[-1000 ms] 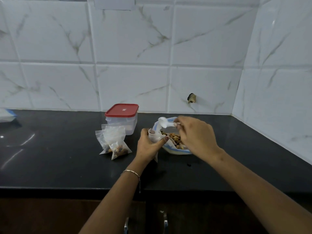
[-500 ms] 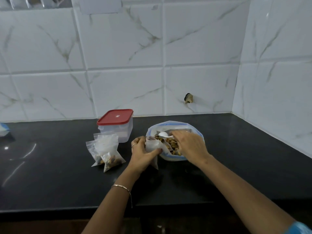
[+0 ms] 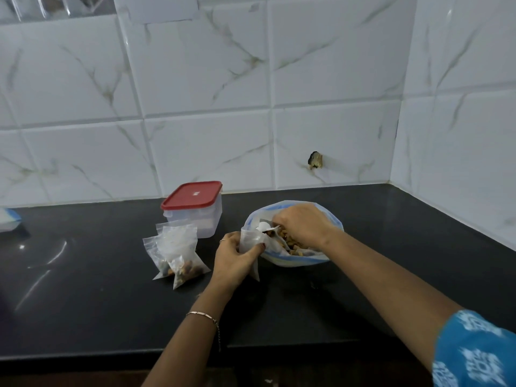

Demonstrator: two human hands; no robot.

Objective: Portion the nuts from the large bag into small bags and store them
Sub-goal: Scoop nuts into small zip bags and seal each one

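Black counter (image 3: 83,303) with large bag (image 3: 293,261), filled small bags (image 3: 181,255), red-lidded container (image 3: 195,213).

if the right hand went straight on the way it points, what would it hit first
Most likely the small bag, held open by the left hand at the rim of the large bag. The right hand points left, its white spoon leading toward that opening; depth is hard to judge.

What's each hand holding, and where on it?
Left hand grips the small bag near its mouth; right hand holds the white spoon by its handle.
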